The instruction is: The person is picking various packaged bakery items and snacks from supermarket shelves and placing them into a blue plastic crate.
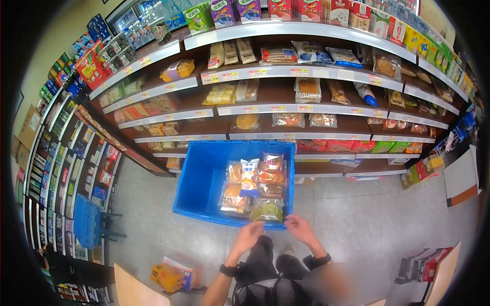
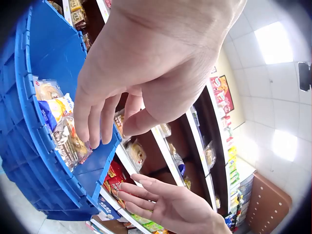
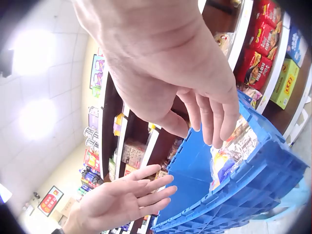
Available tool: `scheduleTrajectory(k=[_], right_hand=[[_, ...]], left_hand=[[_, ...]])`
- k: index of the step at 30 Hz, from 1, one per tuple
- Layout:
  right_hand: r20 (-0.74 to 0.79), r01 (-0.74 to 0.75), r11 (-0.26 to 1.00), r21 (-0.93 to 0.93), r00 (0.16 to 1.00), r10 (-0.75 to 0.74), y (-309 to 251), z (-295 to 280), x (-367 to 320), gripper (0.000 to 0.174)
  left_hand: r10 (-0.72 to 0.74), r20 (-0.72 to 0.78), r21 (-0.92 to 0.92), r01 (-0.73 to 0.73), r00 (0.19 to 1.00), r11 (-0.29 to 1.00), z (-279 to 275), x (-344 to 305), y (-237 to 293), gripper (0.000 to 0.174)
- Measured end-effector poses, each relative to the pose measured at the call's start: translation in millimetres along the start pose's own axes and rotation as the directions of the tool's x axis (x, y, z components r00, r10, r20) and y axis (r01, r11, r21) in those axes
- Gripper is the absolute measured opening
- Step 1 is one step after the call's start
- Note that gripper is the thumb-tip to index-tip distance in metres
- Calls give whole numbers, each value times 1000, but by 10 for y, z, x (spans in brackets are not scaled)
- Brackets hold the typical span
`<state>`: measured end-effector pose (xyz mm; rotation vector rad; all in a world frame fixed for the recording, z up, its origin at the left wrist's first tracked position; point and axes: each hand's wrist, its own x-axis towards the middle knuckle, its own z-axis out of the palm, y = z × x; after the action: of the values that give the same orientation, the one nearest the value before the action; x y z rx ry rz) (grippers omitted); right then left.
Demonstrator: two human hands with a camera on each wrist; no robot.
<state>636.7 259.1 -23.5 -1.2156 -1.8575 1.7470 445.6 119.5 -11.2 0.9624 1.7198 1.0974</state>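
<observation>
A blue crate stands before the shelves, with several packaged breads in its right half. Among them are a blue-and-white bag on top and a green round pack near the front wall. My left hand is by the crate's near edge, holding nothing, its fingers loosely bent in the left wrist view. To its right, my right hand is beside the near right corner, also empty, fingers relaxed in the right wrist view. Whether either hand touches the rim, I cannot tell.
Shelves of packaged breads and snacks span the front, with drink cartons along the top. A blue stool stands at the left by another shelf. An orange bag lies at lower left; stacked boxes are at lower right.
</observation>
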Motion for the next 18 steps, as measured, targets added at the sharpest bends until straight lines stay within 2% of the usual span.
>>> scheduleTrajectory(k=[4,5,8,13,18], right_hand=[[72,15,1000,0,997,-15,25,120,-125,31],[77,21,1000,1,997,-21,30,128,-154,31],[63,-12,1000,-25,998,14,62,136,-234,30],[0,-22,1000,-2,1000,22,95,131,-355,27],[-58,7,996,-90,998,-12,-174,436,-352,26]], left_hand=[[-71,2,-49,71,997,996,-61,-227,56,26],[-44,-22,-68,42,999,997,-54,-259,62,25],[-89,-27,-94,86,996,992,-29,-244,-179,25],[9,35,-116,-5,999,993,-76,-162,-164,26],[51,71,-97,-44,996,994,-492,-204,-106,26]])
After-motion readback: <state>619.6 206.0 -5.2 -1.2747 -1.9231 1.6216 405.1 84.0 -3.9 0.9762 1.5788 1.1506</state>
